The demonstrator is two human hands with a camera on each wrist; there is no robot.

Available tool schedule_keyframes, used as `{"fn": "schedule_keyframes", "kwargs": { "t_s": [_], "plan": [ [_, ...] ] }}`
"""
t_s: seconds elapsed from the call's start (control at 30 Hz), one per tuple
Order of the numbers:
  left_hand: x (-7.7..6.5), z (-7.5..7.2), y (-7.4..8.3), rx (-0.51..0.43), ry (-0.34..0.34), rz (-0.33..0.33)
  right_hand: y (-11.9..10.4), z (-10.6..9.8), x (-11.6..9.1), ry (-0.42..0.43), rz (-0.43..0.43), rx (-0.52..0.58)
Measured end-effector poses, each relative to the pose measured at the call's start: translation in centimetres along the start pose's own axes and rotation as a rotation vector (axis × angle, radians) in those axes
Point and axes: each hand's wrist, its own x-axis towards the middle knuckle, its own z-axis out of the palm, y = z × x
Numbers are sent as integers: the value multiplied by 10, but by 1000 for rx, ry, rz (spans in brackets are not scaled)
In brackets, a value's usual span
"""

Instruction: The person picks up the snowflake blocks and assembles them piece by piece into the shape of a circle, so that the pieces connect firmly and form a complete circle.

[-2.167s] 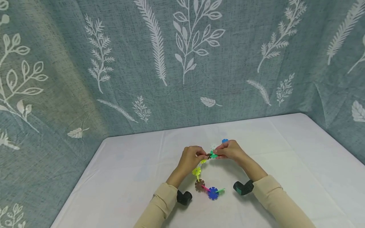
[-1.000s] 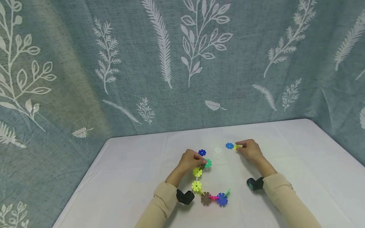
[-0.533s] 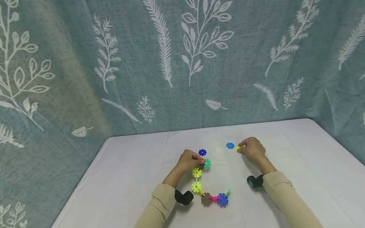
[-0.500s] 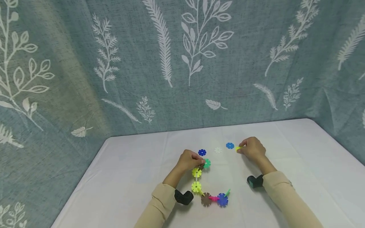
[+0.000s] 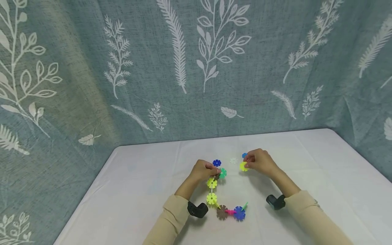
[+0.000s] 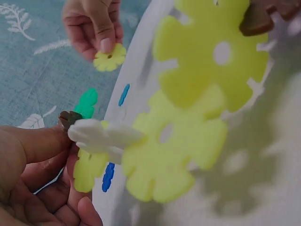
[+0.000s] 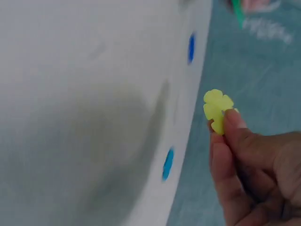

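My left hand (image 5: 202,170) pinches a brown notched interlocking disc (image 6: 69,118) near the upper end of a chain of such discs. A green disc (image 5: 223,173) is slotted onto the brown one and juts out past the fingertips. From there the chain runs toward me through yellow discs (image 5: 211,198) and a white disc (image 6: 101,134), then right through a larger brown disc (image 5: 222,213), a pink one (image 5: 230,212) and a blue one (image 5: 240,213), ending in a light green piece (image 5: 245,206). Between thumb and fingers, my right hand (image 5: 259,161) pinches a loose yellow disc (image 7: 216,106) above the table.
Behind the hands, a dark blue disc (image 5: 216,163), a white disc (image 5: 233,160) and a lighter blue disc (image 5: 244,155) lie loose on the white tabletop (image 5: 147,190). A leaf-patterned curtain (image 5: 137,68) hangs behind the table. Black wrist-worn devices (image 5: 198,210) sit at both wrists.
My right hand has let go of the green disc, reached to the back right, picked up the yellow disc and carried it left toward the chain. The left hand keeps its grip on the chain.
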Motion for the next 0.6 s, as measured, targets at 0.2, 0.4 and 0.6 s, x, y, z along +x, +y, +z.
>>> {"fn": "schedule_keyframes", "kwargs": {
  "t_s": [0.2,0.4,0.6],
  "plan": [
    [1,2,0,-51,-26,-4,-15,22,-5,12,-63,18],
    [0,4,1,-79,-39,14,-20,29,-7,92,-130,-24],
    [-3,4,6,-59,-22,-20,-24,33,-9,102,-193,26]
  ]
}}
